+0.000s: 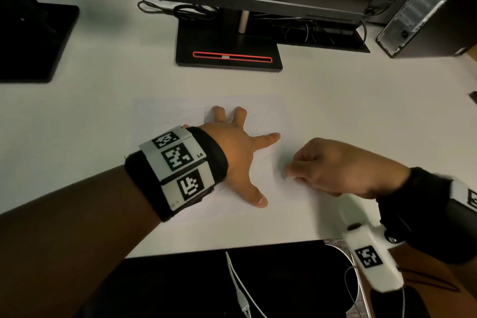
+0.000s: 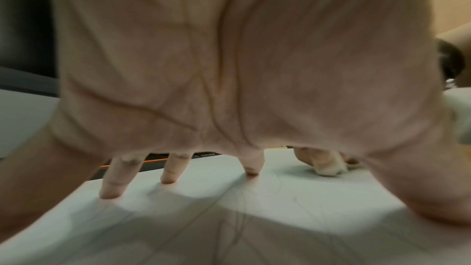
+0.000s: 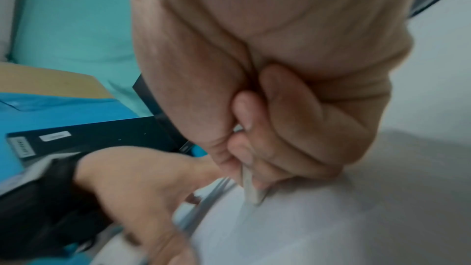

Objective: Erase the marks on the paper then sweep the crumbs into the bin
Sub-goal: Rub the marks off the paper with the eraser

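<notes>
Lower left of the head view, our left hand (image 1: pixel 232 155) presses flat, fingers spread, on the paper (image 1: pixel 165 116) at centre frame on the white surface (image 1: pixel 361 100). Just right, our right hand (image 1: pixel 335 168) pinches a white eraser (image 3: pixel 251 188) against the paper near faint pencil marks (image 1: pixel 260 121).

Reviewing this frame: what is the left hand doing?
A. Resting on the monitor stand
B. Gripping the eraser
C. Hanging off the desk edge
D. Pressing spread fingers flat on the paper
D: the left hand lies with its fingers spread on the paper, pinning it, while the right hand pinches the white eraser against the sheet.
</notes>
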`<state>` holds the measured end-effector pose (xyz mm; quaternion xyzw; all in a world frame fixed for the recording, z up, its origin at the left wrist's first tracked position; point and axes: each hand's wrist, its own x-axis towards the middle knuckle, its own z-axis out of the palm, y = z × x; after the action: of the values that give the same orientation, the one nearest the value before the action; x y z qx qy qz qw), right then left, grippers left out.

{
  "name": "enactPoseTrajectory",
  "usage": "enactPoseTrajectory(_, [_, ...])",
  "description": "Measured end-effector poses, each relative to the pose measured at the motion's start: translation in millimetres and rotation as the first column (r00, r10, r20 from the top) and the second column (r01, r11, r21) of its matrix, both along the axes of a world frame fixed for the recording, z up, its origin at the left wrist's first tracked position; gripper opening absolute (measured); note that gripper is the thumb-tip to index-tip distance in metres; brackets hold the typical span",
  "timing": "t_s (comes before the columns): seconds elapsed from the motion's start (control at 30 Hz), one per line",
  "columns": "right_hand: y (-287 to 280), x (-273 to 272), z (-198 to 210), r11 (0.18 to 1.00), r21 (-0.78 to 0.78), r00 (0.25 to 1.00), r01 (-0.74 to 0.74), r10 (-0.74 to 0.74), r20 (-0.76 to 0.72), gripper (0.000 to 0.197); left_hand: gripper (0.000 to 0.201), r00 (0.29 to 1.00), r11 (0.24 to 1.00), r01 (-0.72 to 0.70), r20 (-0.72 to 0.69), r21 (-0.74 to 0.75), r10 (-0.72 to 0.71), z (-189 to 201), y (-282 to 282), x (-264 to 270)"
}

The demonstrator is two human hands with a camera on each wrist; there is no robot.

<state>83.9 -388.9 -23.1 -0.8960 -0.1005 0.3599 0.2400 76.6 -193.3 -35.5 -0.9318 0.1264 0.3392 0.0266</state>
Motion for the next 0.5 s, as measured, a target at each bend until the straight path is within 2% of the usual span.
enactPoseTrajectory(0.03, [2, -3, -1, 1.000, 0.006, 1.000, -0.016, 0.016, -0.025, 0.039, 0.126, 1.000, 1.000, 0.000, 0.001, -0.002, 0.000, -1, 0, 0])
enactPoseTrajectory(0.1, [-2, 2, -1, 0.998, 0.036, 0.998, 0.041, -0.039, -0.042, 0.039, 0.126, 1.000, 1.000, 0.000, 0.004, -0.001, 0.000, -2, 0, 1])
enactPoseTrajectory(0.17, [-5, 10, 2, 0.994, 0.041, 0.995, 0.103, -0.103, 0.002, 0.038, 0.126, 1.000, 1.000, -0.001, -0.001, 0.001, 0.001, 0, 0, 1])
enactPoseTrajectory(0.3, [4, -1, -2, 1.000, 0.012, 1.000, -0.011, 0.011, -0.014, 0.040, 0.126, 1.000, 1.000, -0.002, -0.005, 0.002, 0.002, -1, -1, 1])
enactPoseTrajectory(0.37, [3, 4, -2, 0.999, 0.038, 0.999, 0.030, -0.029, -0.039, 0.040, 0.126, 1.000, 1.000, -0.001, 0.000, -0.001, 0.001, -2, -1, 1])
enactPoseTrajectory(0.43, [-1, 15, 0, 0.993, 0.045, 0.994, 0.105, -0.106, 0.007, 0.039, 0.126, 1.000, 1.000, -0.002, -0.002, 0.000, 0.002, -1, 0, 1])
enactPoseTrajectory(0.5, [0, 16, 2, 0.996, 0.025, 0.995, 0.088, -0.089, 0.040, 0.037, 0.126, 1.000, 1.000, -0.005, -0.010, 0.002, 0.005, 0, 0, 1])
